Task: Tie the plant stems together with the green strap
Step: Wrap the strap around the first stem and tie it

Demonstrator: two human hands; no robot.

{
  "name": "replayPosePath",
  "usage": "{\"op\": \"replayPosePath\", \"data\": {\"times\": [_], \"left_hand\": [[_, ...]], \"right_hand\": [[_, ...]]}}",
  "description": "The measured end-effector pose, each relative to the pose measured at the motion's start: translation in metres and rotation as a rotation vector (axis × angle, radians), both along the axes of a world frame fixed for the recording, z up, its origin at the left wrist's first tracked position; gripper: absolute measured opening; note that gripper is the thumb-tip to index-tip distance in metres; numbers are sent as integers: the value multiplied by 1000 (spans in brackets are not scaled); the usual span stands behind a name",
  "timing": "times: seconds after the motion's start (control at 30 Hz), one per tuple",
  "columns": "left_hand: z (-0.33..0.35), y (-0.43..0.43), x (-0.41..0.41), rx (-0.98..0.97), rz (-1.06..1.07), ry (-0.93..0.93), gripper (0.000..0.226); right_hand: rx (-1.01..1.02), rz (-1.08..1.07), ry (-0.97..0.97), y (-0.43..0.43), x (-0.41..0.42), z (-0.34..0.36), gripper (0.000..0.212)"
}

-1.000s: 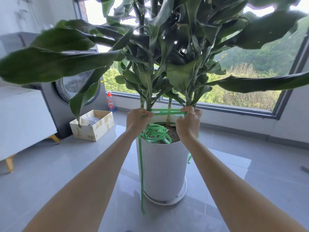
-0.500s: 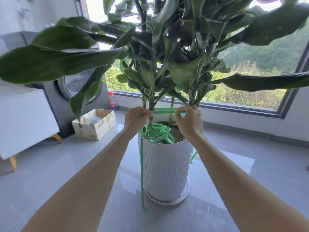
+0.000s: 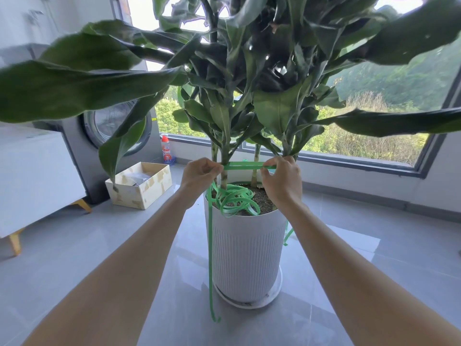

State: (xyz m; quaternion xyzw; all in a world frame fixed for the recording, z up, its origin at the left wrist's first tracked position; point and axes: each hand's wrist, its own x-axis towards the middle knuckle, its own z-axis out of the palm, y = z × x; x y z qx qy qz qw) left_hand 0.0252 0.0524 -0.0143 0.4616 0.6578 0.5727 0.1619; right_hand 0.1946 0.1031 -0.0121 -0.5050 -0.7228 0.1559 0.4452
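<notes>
A tall leafy plant with several thin stems point(image 3: 224, 174) grows from a white ribbed pot point(image 3: 245, 255) on the floor. A green strap point(image 3: 243, 166) runs taut and level in front of the stems, just above the soil. My left hand point(image 3: 199, 174) pinches its left end and my right hand point(image 3: 283, 179) pinches its right end. More of the strap lies coiled on the soil, one tail hangs down the pot's left side to the floor, and a short piece dangles behind the pot on the right.
An open cardboard box point(image 3: 139, 184) sits on the grey tiled floor to the left, with a red spray bottle point(image 3: 166, 152) behind it. A grey washing machine point(image 3: 99, 143) and a white cabinet point(image 3: 32, 176) stand further left. A wide window point(image 3: 361, 146) runs behind the plant.
Both hands have shifted slightly with the strap still stretched between them, and the view has drawn a little closer to the pot. The hanging tail swings a bit.
</notes>
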Motion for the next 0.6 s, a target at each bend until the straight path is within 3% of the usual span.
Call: {"op": "replayPosePath", "data": {"times": [0.6], "left_hand": [[-2,3,3,61,61,1,7]], "right_hand": [[-60,6,-64,0,-3,4,29]]}}
